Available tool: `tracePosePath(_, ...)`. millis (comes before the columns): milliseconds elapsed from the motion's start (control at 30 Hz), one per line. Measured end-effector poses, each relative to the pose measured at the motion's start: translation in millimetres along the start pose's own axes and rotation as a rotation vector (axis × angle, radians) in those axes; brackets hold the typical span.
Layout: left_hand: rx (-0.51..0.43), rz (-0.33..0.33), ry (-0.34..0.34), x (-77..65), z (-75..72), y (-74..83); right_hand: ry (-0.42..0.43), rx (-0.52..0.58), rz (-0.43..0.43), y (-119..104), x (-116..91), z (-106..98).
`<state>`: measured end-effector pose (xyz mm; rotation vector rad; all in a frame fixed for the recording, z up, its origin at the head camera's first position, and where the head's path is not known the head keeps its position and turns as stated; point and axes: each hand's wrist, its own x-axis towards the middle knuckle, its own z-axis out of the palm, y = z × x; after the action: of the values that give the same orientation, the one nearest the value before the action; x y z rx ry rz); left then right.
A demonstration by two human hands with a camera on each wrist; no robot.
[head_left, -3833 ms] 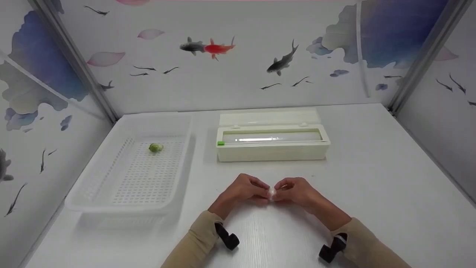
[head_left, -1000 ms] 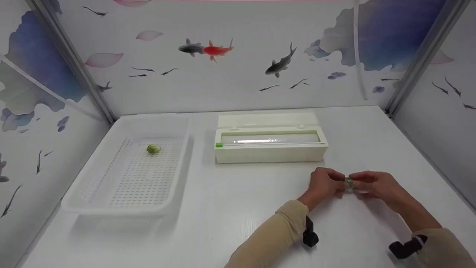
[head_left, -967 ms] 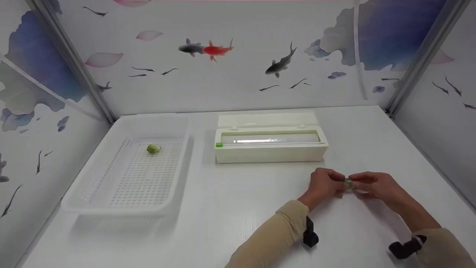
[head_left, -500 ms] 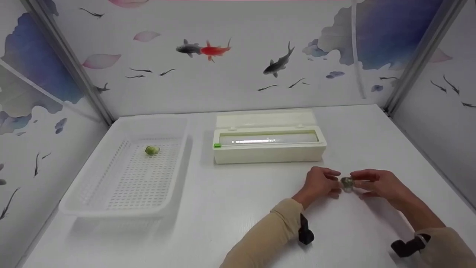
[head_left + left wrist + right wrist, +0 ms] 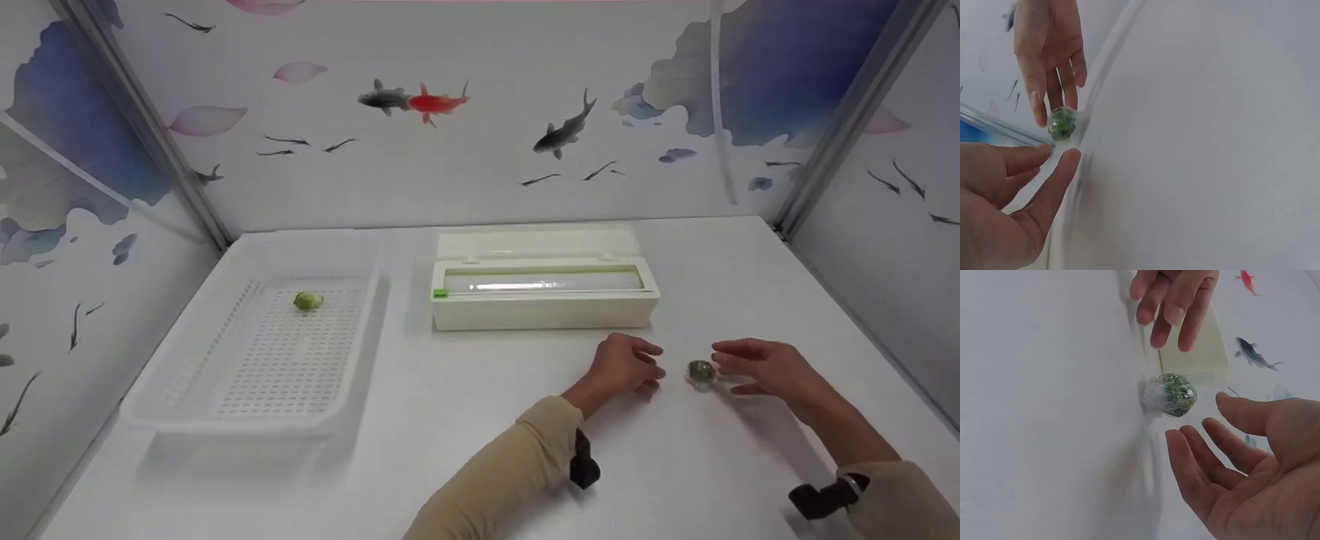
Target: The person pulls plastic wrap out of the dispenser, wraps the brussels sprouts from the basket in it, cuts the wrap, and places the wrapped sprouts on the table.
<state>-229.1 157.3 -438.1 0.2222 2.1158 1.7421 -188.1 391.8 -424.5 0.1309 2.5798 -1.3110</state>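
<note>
A small Brussels sprout (image 5: 701,373) wrapped in clear cling film stands on the white table, right of centre. In the right wrist view the bunched film shows pale on one side of the green sprout (image 5: 1176,395). My left hand (image 5: 619,367) is left of it with a gap between, fingers relaxed and spread, holding nothing. On its other side my right hand (image 5: 776,371) has loosely bent fingers close by the sprout and not round it. From the left wrist, the sprout (image 5: 1062,125) appears between the fingertips of both hands.
A white plastic basket (image 5: 232,426) on the left holds one unwrapped Brussels sprout (image 5: 307,301). Behind my left hand stands a cream cling film dispenser (image 5: 546,315), lid raised, with a film roll (image 5: 555,282) and a green slider (image 5: 440,293). Printed walls close in the table.
Both hands carried the wrapped sprout from the table's middle to the right. They have since let go of it, and my left hand has drawn back to the left.
</note>
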Motion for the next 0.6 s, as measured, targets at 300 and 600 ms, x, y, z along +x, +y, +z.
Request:
tracePosePath(300, 0.137, 0.088, 0.001, -21.0, -89.5, 7.6, 0.074, -0.046, -0.033, -16.9, 2.2, -3.8)
tracePosePath(600, 0.278, 0.308, 0.084, -37.4, -183.7, 42.2, 0.109, -0.157, -0.124, -56.6, 16.4, -1.0)
